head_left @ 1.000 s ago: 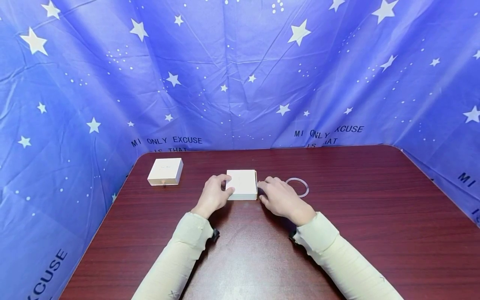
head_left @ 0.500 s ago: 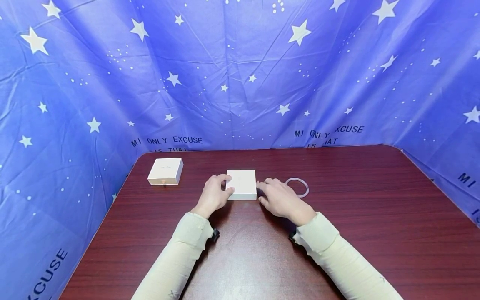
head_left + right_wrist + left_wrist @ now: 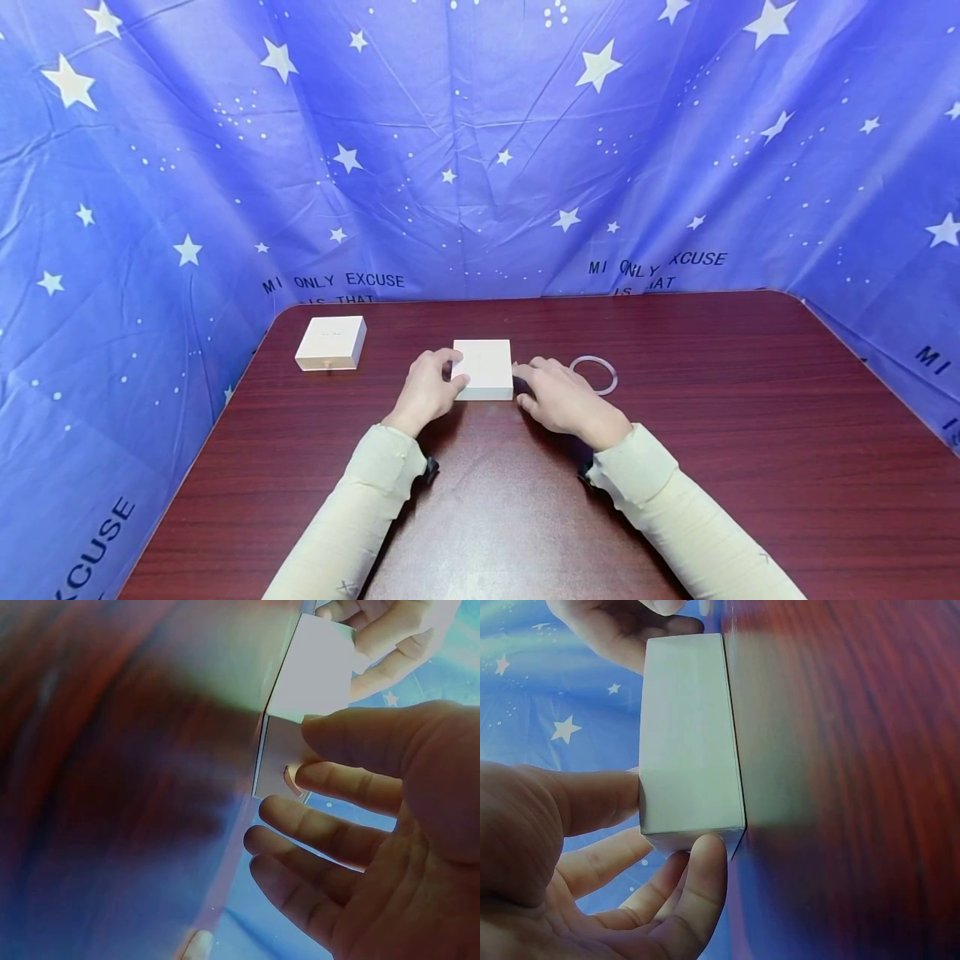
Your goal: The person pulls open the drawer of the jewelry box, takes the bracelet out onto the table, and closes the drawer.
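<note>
One white box (image 3: 331,342) lay flat near the back left corner of the dark red surface (image 3: 712,358), well apart from the rest, a small tab (image 3: 327,365) on its front face. Next, the left hand (image 3: 424,390) gripped the left end of a second white box (image 3: 482,367), thumb by the upper edge, fingers against the end face. This box sat flat between the hands. At its right end, the right hand (image 3: 564,394) was open, fingers slightly bent, thumb tip at the box edge, index fingertip beside a curved loop (image 3: 291,782); contact with the loop could not be told. Just beyond lay a pale ring (image 3: 615,379).
</note>
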### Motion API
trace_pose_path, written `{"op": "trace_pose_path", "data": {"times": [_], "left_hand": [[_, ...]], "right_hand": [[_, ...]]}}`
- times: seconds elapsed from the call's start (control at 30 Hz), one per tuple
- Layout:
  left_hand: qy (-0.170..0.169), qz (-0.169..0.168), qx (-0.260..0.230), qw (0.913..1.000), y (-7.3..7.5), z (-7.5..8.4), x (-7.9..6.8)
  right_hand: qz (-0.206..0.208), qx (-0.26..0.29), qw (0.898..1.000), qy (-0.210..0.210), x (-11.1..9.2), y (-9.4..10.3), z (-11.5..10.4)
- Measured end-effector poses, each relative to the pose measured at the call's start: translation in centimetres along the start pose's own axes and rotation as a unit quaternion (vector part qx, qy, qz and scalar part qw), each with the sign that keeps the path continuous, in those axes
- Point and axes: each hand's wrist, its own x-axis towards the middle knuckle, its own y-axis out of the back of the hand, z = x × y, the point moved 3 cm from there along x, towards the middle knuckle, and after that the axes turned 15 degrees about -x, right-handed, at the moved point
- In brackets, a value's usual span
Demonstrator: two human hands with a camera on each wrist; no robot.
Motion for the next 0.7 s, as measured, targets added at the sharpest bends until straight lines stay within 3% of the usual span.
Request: {"op": "trace_pose_path", "data": {"times": [0.7], "left_hand": [[-0.016,0.007,0.016,0.9997,0.12,0.10,-0.14]], "right_hand": [[0.008,0.003,1.000,-0.006,-0.19,0.79,0.30]]}}
